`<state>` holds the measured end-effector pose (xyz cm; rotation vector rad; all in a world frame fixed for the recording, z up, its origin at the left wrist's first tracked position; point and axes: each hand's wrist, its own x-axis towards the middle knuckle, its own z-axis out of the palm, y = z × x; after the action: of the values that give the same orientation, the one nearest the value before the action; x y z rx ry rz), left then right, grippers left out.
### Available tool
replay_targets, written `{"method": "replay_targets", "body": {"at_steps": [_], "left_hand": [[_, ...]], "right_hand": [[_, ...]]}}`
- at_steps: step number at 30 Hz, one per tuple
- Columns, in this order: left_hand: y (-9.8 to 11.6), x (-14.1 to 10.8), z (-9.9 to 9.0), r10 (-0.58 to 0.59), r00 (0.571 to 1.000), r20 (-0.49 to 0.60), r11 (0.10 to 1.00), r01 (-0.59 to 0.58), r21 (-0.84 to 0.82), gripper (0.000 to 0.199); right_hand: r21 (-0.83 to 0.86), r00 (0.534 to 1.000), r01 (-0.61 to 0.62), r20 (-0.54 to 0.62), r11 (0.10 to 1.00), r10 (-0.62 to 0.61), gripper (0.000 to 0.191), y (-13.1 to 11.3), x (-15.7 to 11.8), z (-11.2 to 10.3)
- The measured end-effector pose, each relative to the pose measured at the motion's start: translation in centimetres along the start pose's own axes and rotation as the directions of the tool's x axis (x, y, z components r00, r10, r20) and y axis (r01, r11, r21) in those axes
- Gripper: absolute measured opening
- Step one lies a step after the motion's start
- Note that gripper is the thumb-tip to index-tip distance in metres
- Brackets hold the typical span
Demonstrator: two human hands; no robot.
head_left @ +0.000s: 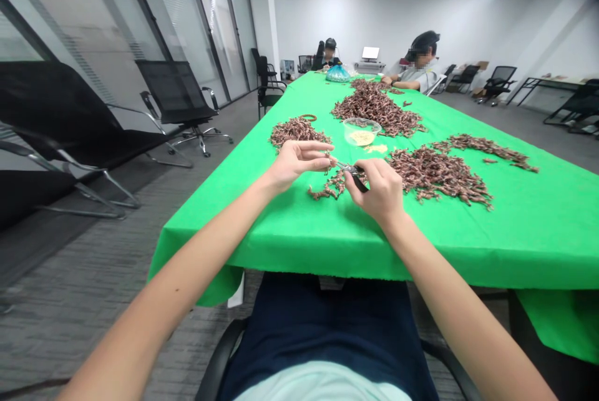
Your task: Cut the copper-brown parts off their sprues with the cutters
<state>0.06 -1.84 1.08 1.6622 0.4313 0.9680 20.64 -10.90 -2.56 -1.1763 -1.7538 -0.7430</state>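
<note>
My left hand [294,165] pinches a small brown twig-like piece [327,162] between its fingertips, above the green tablecloth [468,245]. My right hand [377,192] grips small black-handled metal pliers [350,170], whose jaws reach toward that piece. Just beneath my hands lies a small heap of the brown pieces [330,186]. Larger heaps spread to the far left [297,133], ahead [377,108] and right [435,176]. A clear plastic bowl [361,131] holding pale yellow bits stands between them.
A seated person [421,61] works at the far end, with another person [327,55] beyond, near a blue bag [337,73]. Black mesh chairs [178,95] stand along the glass wall at left. A white laptop [370,53] sits on a small table at the back.
</note>
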Motion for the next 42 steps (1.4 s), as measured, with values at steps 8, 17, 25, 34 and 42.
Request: {"method": "replay_targets", "body": {"at_steps": [8, 17, 25, 34, 42], "left_hand": [[0.20, -0.16, 0.04, -0.066, 0.998, 0.020, 0.997, 0.067, -0.027, 0.053], [0.43, -0.24, 0.05, -0.086, 0.996, 0.037, 0.995, 0.088, -0.053, 0.051], [0.27, -0.24, -0.11, -0.093, 0.995, 0.045, 0.995, 0.095, -0.041, 0.050], [0.34, -0.22, -0.13, -0.114, 0.992, 0.058, 0.993, 0.116, -0.037, 0.047], [0.06, -0.13, -0.43, -0.052, 0.991, 0.122, 0.997, 0.044, 0.068, 0.052]], "right_hand": [[-0.079, 0.996, 0.090, -0.003, 0.993, -0.090, 0.019, 0.17, 0.07, -0.19], [-0.107, 0.991, 0.130, -0.013, 0.986, -0.132, 0.018, -0.05, 0.34, -0.46], [-0.060, 0.994, 0.101, 0.050, 0.993, -0.098, 0.018, 0.00, 0.11, -0.49], [-0.087, 0.991, 0.128, 0.049, 0.988, -0.124, 0.017, -0.11, 0.12, -0.56], [-0.081, 0.993, 0.093, 0.080, 0.992, -0.087, 0.023, 0.07, -0.30, 0.01]]}}
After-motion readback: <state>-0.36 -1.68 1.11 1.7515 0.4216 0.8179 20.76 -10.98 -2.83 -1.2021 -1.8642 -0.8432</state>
